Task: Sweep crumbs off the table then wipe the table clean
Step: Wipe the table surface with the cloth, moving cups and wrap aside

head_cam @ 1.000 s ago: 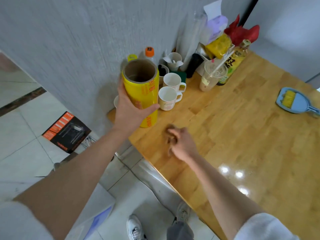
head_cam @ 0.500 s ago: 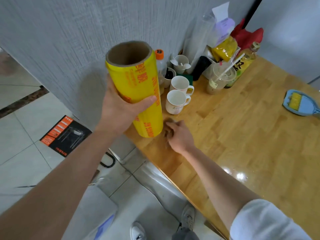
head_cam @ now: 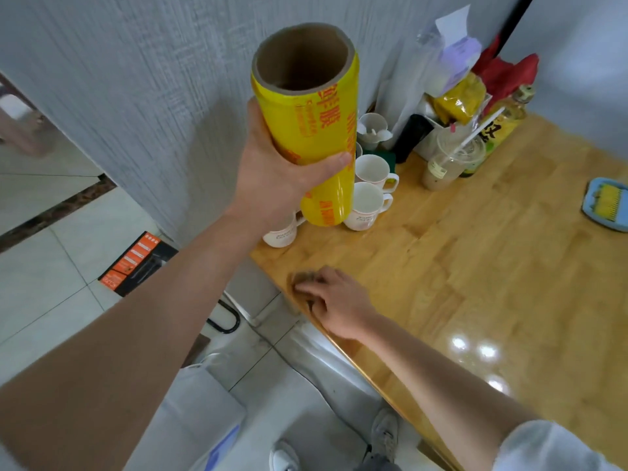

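The left hand (head_cam: 272, 178) grips a fat yellow roll of cling film (head_cam: 312, 130) with a brown cardboard core, held tilted above the white ceramic mugs (head_cam: 365, 205). The right hand (head_cam: 334, 302) presses a small brownish cloth (head_cam: 300, 278), fingers curled over it, on the glossy wooden plank table (head_cam: 475, 266), right at the table's near edge by its corner. Beyond the mugs, against the textured grey wall, stand bottles, bags and a plastic cup with straw (head_cam: 448, 161). A blue dustpan with a yellow brush (head_cam: 608, 203) lies far across the bare planks.
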`<state>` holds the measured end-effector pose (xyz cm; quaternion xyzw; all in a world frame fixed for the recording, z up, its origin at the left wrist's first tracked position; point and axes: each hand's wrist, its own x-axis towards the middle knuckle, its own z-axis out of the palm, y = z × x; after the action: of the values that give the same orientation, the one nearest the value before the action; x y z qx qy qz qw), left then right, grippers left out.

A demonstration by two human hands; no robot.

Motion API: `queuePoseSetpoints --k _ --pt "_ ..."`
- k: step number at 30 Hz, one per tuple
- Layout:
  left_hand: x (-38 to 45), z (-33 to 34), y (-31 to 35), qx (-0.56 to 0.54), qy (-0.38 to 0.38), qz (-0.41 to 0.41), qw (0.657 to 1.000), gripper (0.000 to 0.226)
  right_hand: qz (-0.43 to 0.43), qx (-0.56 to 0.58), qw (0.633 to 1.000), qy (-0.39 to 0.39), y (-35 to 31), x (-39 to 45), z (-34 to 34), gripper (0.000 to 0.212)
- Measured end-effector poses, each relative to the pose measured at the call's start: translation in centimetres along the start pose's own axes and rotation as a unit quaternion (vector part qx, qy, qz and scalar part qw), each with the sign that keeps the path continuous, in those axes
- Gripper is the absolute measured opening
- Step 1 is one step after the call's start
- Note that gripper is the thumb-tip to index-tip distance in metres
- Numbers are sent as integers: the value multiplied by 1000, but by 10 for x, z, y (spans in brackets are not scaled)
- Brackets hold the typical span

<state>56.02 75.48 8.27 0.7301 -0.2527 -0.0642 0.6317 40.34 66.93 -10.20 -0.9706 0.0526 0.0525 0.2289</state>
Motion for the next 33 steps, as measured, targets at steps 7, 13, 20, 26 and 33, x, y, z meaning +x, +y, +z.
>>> queuePoseSetpoints --k 7,13,20,26,33 --pt "21 1 17 26 -1 44 999 104 200 28 974 99 39 14 -14 48" --pt "22 11 11 48 -18 30 998 94 137 32 989 52 -9 58 0 49" --pt "10 16 -13 64 -59 10 996 99 185 73 976 85 55 -23 -20 40" --pt "10 10 -23 63 -38 -2 997 101 216 57 966 132 38 13 -18 42" --pt "1 9 -44 88 -58 -18 994 104 118 47 990 53 54 -5 -24 40"
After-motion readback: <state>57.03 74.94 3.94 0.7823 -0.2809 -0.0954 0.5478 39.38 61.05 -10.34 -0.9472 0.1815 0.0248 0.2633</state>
